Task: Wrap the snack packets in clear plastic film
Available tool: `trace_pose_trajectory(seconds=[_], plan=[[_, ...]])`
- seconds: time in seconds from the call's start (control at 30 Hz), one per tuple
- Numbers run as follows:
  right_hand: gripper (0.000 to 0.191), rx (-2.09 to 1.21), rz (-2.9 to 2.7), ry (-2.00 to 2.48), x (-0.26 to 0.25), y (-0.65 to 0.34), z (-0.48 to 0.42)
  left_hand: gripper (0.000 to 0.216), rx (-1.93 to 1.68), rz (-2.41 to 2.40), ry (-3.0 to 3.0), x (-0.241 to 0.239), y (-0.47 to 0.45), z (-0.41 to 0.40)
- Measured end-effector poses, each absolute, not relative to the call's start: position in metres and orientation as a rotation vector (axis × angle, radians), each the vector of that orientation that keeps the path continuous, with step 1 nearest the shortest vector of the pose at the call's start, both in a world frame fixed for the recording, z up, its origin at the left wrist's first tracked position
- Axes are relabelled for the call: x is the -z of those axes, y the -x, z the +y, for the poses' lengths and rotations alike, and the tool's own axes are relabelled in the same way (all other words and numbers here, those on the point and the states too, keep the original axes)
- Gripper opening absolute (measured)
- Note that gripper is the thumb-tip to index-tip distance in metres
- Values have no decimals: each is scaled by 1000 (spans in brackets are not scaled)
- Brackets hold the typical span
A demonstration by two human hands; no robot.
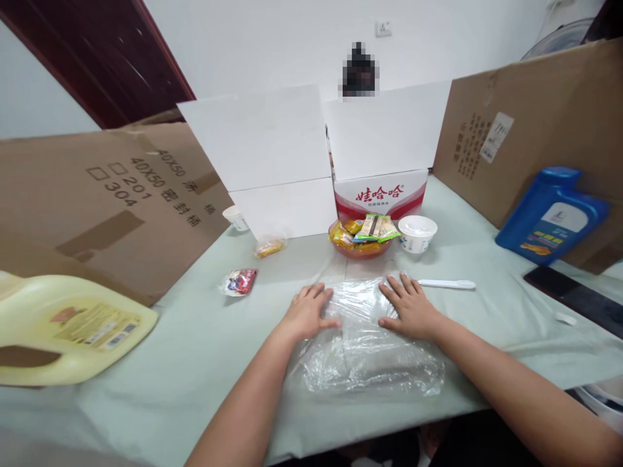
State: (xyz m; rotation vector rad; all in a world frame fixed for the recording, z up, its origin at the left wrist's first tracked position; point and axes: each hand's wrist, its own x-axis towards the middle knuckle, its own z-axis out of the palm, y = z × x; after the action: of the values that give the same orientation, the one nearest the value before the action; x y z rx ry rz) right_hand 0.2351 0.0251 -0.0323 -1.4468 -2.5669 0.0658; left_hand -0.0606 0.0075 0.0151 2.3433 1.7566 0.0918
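Observation:
A clear, crinkled plastic bag (360,357) lies spread on the green cloth in front of me. My left hand (309,313) rests on its left edge with the fingers apart. On the bag's right side my right hand (409,308) lies flat, fingers spread. A white plastic knife-like utensil (450,284) lies just beyond my right hand, its left end hidden by the fingers. Behind the bag stands an orange-red bowl (360,251) heaped with wrapped snacks (372,228). To the right of that bowl is a white paper cup (417,235).
A red snack packet (241,282) and a yellow wrapped snack (269,247) lie left. A yellow jug (111,318) stands at far left, a blue bottle (552,214) and a black phone (569,298) at right. Cardboard panels (160,188) surround the table; a person's blurred head shows behind.

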Motion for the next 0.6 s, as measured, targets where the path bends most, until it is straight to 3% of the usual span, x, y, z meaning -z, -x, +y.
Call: trace_pose_trajectory(seconds=[0.07, 0.17, 0.3, 0.4, 0.47, 0.6], plan=[[89, -88, -2572, 1451, 29, -237, 29, 56, -148, 1935, -2266, -16, 68, 13], [75, -119, -2467, 1375, 8, -247, 27, 37, -413, 2130, -2213, -23, 70, 13], [48, -441, -2308, 1111, -34, -264, 6, 19, -704, 1672, -2242, -45, 57, -8], [47, -997, -2559, 830, -52, -267, -12, 33, -235, 977, -2219, -57, 48, -25], [55, -1155, -2734, 678, -53, -266, -17, 55, -44, 883, -2257, -55, 47, -29], [84, -738, -2776, 928, -38, -268, -4, 94, -3, 1228, -2367, -41, 55, -17]])
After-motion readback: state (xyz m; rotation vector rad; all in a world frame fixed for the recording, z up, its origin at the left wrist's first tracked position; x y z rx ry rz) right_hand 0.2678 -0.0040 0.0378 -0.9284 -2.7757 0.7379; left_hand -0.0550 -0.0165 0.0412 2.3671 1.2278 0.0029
